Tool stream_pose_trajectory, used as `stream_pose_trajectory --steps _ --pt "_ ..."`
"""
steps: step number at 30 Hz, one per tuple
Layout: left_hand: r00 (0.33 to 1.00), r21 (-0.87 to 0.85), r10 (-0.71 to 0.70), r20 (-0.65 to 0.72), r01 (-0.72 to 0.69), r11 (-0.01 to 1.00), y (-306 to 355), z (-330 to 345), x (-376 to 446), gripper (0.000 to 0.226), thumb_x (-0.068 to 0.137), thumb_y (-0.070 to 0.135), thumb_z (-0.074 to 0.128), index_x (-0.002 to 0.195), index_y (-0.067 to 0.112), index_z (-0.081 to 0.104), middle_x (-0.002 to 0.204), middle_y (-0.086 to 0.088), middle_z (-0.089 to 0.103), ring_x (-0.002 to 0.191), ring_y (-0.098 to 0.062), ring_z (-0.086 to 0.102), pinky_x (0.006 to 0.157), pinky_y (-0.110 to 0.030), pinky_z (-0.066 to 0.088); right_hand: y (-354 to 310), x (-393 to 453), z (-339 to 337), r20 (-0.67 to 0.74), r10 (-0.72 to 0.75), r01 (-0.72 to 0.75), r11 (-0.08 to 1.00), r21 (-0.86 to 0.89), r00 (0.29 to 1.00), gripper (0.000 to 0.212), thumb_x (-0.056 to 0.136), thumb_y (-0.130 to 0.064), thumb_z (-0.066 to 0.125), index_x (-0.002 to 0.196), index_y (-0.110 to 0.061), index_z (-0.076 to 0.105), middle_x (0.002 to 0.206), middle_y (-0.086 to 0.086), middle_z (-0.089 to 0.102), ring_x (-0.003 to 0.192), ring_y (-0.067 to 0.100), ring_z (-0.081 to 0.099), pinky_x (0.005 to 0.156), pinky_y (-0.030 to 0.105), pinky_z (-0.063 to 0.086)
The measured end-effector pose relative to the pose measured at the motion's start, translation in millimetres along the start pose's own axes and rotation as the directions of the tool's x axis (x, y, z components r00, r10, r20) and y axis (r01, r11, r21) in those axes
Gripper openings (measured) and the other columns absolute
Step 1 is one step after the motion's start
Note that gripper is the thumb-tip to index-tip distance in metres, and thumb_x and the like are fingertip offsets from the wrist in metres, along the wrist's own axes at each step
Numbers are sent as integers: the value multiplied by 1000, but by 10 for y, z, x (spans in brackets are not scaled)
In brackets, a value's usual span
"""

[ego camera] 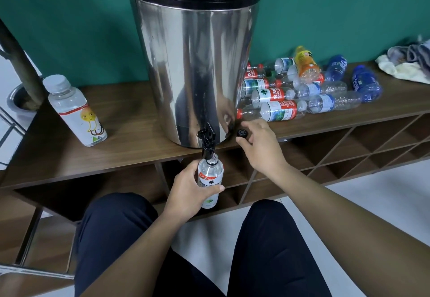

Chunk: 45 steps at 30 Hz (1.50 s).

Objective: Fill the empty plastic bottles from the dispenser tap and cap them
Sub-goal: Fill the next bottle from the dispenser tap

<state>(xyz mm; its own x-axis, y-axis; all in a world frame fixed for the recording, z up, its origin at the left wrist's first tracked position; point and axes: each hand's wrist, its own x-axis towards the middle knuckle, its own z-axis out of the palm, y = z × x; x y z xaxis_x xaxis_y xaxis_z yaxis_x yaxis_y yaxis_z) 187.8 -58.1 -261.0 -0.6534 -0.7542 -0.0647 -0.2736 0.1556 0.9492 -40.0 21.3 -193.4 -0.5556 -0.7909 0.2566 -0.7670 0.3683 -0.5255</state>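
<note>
A tall steel dispenser (195,64) stands on the wooden shelf top (130,143), its black tap (207,140) jutting over the front edge. My left hand (188,192) grips an uncapped clear bottle (210,175) with a white and red label, its mouth right under the tap. A black cap (242,132) lies on the shelf beside the dispenser base; my right hand (260,145) has its fingertips around it, thumb just below. I cannot tell whether the cap is lifted.
A capped clear bottle (76,110) with a yellow cartoon label stands left of the dispenser. Several empty bottles (297,92) lie piled to the right, a crumpled cloth (404,64) beyond them. Open shelf compartments sit below; my knees are under the hands.
</note>
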Motion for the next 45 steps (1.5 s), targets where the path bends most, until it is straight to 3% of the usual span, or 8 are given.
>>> stream_pose_trajectory --steps 9,16,20,28,31,35,39,45 --pt "1000 5 3 2 -3 1000 27 7 -20 63 75 24 104 127 37 72 116 22 80 111 0 75 105 -39 62 56 63 57 37 -17 20 996 -89 999 29 108 -18 69 135 -8 71 132 10 57 99 21 62 92 29 51" --pt "999 49 34 19 -34 998 65 -9 -77 69 73 27 105 133 37 71 117 24 79 111 3 74 104 -34 61 -138 -192 -22 39 4 -9 992 126 999 24 106 -22 72 130 -17 77 120 -4 61 98 11 63 99 27 54" --pt "998 77 52 43 -55 995 103 -8 -138 68 73 27 106 132 38 72 115 23 79 108 1 75 102 -36 62 -369 -494 -98 142 -107 71 968 239 984 24 107 -21 71 130 -20 77 122 -10 64 105 3 65 93 11 48" --pt "990 103 94 105 -105 989 138 -48 -318 74 72 31 106 136 38 71 119 20 80 111 -2 76 102 -42 64 -518 -788 -281 249 -264 216 955 204 932 28 107 -19 72 135 -21 76 121 -17 59 100 6 62 89 19 51" --pt "988 110 104 115 -116 987 165 -91 -373 75 71 30 107 136 37 71 118 19 80 111 -2 76 102 -42 64 -586 -813 -379 308 -339 317 941 119 889 31 108 -15 69 138 -20 74 126 -16 58 96 -3 58 89 11 43" --pt "986 130 117 116 -132 983 198 -174 -416 74 71 30 106 136 36 71 117 18 80 111 -4 76 102 -44 63 -654 -773 -495 390 -426 443 895 51 816 34 108 -10 67 140 -19 73 133 -11 60 111 -2 56 100 11 39" --pt "985 128 130 110 -144 981 246 -232 -470 76 71 30 106 137 40 70 119 18 80 112 -5 76 103 -45 63 -772 -715 -583 394 -414 454 891 -11 821 25 106 -27 74 130 -19 77 111 -12 58 83 -3 54 78 15 38" --pt "984 146 161 82 -172 974 352 -329 -599 80 73 35 106 143 42 67 122 23 78 115 -1 74 103 -39 63 -957 -660 -645 277 -395 427 902 -64 876 43 93 -63 78 81 -22 70 71 -9 64 66 10 59 61 33 50"
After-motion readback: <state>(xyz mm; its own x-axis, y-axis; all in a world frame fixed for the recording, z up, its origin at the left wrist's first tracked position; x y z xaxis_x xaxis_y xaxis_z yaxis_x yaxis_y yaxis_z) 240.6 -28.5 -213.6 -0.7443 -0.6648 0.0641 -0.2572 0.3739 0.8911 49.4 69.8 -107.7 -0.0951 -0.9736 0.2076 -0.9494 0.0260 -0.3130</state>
